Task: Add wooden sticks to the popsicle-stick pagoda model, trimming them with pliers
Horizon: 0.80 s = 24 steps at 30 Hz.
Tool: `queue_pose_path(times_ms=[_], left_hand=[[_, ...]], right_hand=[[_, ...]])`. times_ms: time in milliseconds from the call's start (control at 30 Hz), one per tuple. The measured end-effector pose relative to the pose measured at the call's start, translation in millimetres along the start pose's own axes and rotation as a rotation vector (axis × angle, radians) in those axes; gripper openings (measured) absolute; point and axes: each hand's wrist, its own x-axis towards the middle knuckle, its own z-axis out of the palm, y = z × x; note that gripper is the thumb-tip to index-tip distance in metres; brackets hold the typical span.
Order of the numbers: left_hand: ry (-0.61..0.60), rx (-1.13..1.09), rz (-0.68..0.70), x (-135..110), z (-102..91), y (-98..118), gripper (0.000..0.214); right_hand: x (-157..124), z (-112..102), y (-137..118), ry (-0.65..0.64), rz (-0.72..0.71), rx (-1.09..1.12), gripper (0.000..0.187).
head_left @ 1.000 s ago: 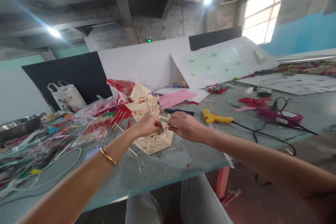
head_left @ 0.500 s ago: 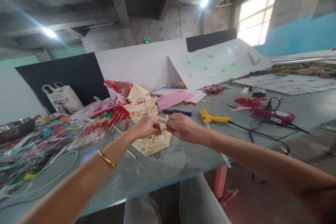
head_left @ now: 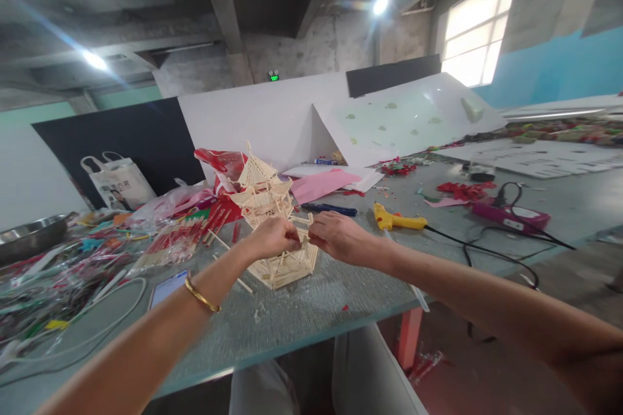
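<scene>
A pagoda model made of thin pale wooden sticks (head_left: 265, 191) stands on the table, with tiered pointed roofs and a wide flat base. My left hand (head_left: 275, 237), a gold bangle on its wrist, is closed at the model's lower front, its fingertips pinched together. Across from it my right hand (head_left: 335, 237) is also closed, with fingers bent against the model's right side near a short upright stick. The fingertips of both hands nearly meet. Whatever small piece lies between them is hidden or too small to name.
Right of the model lie a yellow glue gun (head_left: 399, 217) with a black cord and a purple power strip (head_left: 509, 215). Behind are a dark blue tool (head_left: 329, 209) and pink paper (head_left: 324, 185). Left are bagged sticks (head_left: 170, 243), a phone (head_left: 168, 288) and a metal bowl (head_left: 32, 237).
Both hands stay at the same spot on the model with barely any movement. The whole view has shifted very slightly.
</scene>
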Motion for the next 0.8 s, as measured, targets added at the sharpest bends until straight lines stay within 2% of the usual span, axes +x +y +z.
queue_pose_path(times_ms=[800], left_hand=[[0.017,-0.081,-0.042,-0.4,5.4,3.8,0.021]], right_hand=[[-1.0,1.5,1.3,-0.025,-0.004,-0.019,0.010]])
